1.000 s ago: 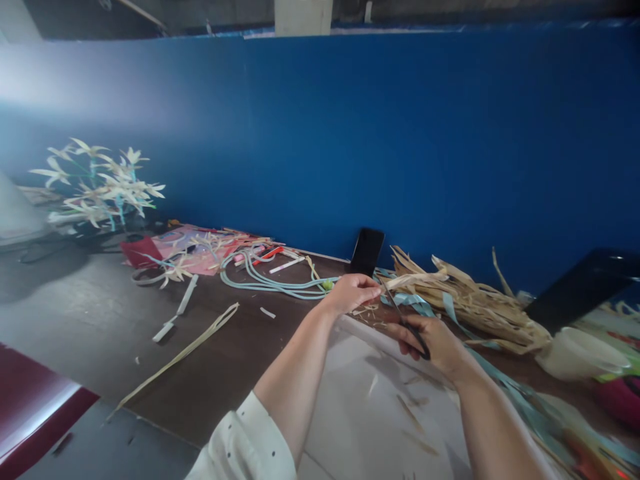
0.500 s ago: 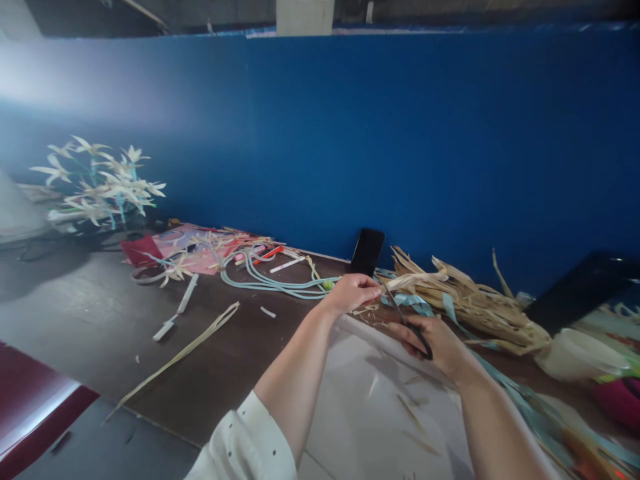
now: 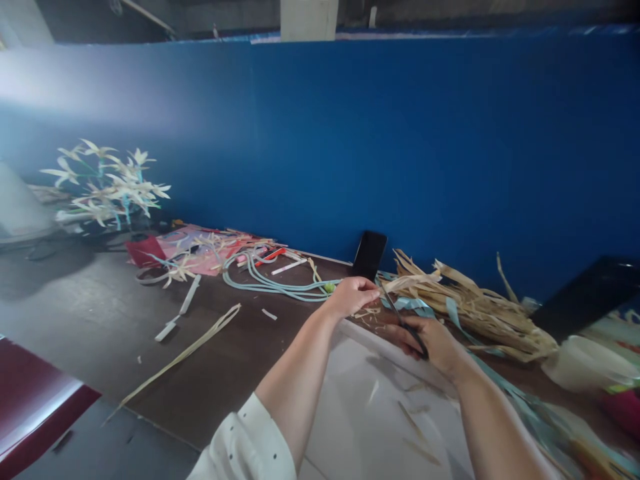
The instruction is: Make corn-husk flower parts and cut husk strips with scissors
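Note:
My right hand point(image 3: 430, 340) is closed round the dark handles of a pair of scissors point(image 3: 400, 313), whose blades point up and left. Just left of it, my left hand point(image 3: 353, 297) pinches a pale strip of dried husk point(image 3: 407, 281) between thumb and fingers. The scissor blades lie against this strip close to my left fingertips; whether they are fully closed I cannot tell. Small husk scraps point(image 3: 367, 312) lie on the table under the hands. Below my arms is a white tray-like surface point(image 3: 350, 393) with a few thin husk slivers on it.
A bundle of dried husks point(image 3: 490, 313) lies to the right, beside a white bowl point(image 3: 590, 363). A phone point(image 3: 369, 255) leans against the blue wall point(image 3: 320, 147). Coiled light-blue cords point(image 3: 275, 287) lie left of my hands; husk flowers point(image 3: 115, 183) stand at far left.
My right hand and the scissors have shifted very slightly left. The whole view has moved a little; both hands keep their hold.

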`<action>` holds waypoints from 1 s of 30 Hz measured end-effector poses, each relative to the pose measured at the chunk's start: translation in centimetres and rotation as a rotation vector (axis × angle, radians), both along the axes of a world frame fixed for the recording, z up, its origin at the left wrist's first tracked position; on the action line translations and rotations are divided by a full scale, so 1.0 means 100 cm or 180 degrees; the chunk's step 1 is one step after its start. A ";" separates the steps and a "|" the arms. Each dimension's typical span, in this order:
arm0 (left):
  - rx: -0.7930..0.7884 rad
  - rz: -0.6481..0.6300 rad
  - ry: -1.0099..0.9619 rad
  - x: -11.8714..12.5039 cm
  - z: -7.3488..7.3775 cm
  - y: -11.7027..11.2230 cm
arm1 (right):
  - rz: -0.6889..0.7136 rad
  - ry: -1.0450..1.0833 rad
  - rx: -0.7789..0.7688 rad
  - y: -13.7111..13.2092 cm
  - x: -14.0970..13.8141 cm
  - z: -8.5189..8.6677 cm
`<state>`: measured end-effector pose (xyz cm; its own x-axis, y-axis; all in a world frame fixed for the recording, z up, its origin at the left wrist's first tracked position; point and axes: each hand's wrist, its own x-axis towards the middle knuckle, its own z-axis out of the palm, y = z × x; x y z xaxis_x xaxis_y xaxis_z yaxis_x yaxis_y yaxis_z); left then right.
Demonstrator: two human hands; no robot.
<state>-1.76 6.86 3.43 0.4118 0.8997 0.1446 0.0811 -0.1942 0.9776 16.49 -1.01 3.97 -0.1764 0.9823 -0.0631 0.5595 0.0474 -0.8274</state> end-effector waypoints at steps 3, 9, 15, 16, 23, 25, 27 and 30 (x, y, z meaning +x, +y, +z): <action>-0.0015 0.0103 -0.0013 0.002 -0.006 0.004 | -0.0008 0.0109 -0.0027 0.007 0.000 -0.004; -0.0081 0.0326 -0.0110 0.011 -0.019 0.014 | -0.0082 0.0221 -0.0315 0.021 -0.003 -0.006; -0.0153 0.0678 0.0013 0.017 -0.028 0.026 | 0.0002 0.0328 -0.0256 0.046 0.002 -0.020; -0.0187 0.0713 0.0001 0.018 -0.029 0.029 | 0.0034 0.0358 -0.0221 0.051 0.004 -0.023; -0.0207 0.0845 -0.0001 0.028 -0.029 0.045 | -0.0044 0.0407 -0.0124 0.079 0.007 -0.029; -0.0222 0.0843 0.0041 0.029 -0.029 0.049 | -0.0092 0.0425 -0.0134 0.083 0.007 -0.029; -0.0260 0.0823 0.0086 0.029 -0.029 0.051 | -0.0128 0.0426 -0.0138 0.085 0.007 -0.029; -0.0227 0.0666 0.0194 0.027 -0.029 0.051 | -0.0095 0.0426 -0.0138 0.085 0.009 -0.030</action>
